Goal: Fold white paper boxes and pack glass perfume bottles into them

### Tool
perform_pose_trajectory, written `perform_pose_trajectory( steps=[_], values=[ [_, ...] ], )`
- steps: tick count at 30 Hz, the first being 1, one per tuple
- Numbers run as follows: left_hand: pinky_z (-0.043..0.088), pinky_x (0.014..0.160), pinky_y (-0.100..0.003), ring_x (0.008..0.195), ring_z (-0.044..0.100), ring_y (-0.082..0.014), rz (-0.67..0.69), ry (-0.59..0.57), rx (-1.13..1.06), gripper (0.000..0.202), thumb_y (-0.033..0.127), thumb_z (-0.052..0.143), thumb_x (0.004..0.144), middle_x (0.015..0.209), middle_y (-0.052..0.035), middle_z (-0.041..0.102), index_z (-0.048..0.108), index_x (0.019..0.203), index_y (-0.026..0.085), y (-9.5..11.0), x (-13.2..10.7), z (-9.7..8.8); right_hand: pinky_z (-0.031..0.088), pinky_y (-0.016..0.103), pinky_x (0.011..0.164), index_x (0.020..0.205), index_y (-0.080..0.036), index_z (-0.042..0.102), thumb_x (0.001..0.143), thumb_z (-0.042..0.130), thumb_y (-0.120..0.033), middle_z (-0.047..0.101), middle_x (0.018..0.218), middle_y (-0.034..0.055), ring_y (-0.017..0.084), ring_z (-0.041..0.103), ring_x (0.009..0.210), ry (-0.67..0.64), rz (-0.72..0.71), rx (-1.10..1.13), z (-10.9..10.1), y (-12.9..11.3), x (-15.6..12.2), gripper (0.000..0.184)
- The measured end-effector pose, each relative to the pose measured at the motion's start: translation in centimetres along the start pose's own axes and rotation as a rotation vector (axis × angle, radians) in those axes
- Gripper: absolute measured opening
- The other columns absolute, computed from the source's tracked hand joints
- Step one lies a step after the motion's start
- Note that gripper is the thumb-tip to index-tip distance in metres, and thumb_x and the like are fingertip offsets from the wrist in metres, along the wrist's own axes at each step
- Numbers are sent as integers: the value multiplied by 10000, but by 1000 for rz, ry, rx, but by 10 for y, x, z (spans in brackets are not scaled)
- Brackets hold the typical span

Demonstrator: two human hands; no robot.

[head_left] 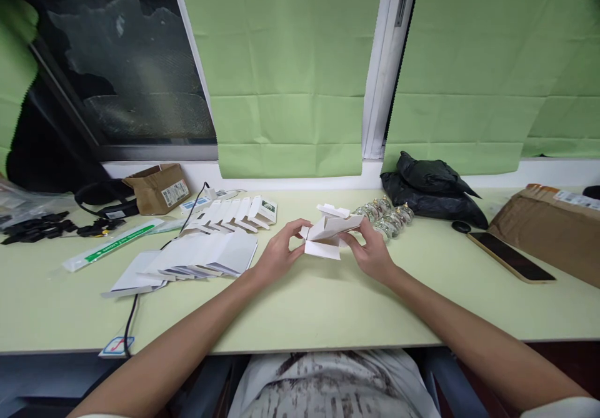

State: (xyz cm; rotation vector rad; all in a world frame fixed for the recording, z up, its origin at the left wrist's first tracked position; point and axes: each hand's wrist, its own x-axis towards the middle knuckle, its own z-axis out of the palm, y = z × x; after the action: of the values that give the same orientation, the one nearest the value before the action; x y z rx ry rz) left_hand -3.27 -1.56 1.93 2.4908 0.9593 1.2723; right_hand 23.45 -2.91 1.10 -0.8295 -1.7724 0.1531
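Note:
A small white cardboard box (328,233), partly folded with flaps sticking up, is held over the pale green table (304,305) between both hands. My left hand (280,252) pinches its left end with curled fingers. My right hand (370,250) grips its right side, fingers closed on the card. Just behind the right hand lies a cluster of small glass bottles (387,215). To the left a fanned row of flat white box blanks (206,255) lies on the table, with a row of folded small boxes (239,212) behind it.
A black plastic bag (431,190) lies at the back right, a phone (510,257) and a brown parcel (548,227) to the right. A small brown carton (159,187), black cables (100,202) and a long packet (112,243) sit at the left. Green blinds hang behind.

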Motion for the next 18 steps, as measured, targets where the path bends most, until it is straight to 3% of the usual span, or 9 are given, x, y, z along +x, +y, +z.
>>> perform_pose_trajectory(
  steps=[12, 18],
  values=[
    [585, 969, -370, 1109, 686, -207, 101, 21, 74, 480, 217, 666, 976, 1350, -87, 665, 486, 1419, 273, -8, -3, 2, 598, 436, 886, 1198, -279, 592, 1024, 612, -217, 704, 1113, 72, 256, 703, 1043, -45, -239, -55, -6, -14, 7, 186],
    [590, 957, -382, 1113, 687, -222, 142, 14, 101, 483, 245, 655, 991, 1332, -97, 675, 483, 1441, 275, -10, -2, 2, 641, 482, 902, 1504, -335, 347, 957, 738, -261, 665, 1331, 116, 270, 735, 1081, 43, -278, -76, 0, 3, -1, 676]
  ],
)
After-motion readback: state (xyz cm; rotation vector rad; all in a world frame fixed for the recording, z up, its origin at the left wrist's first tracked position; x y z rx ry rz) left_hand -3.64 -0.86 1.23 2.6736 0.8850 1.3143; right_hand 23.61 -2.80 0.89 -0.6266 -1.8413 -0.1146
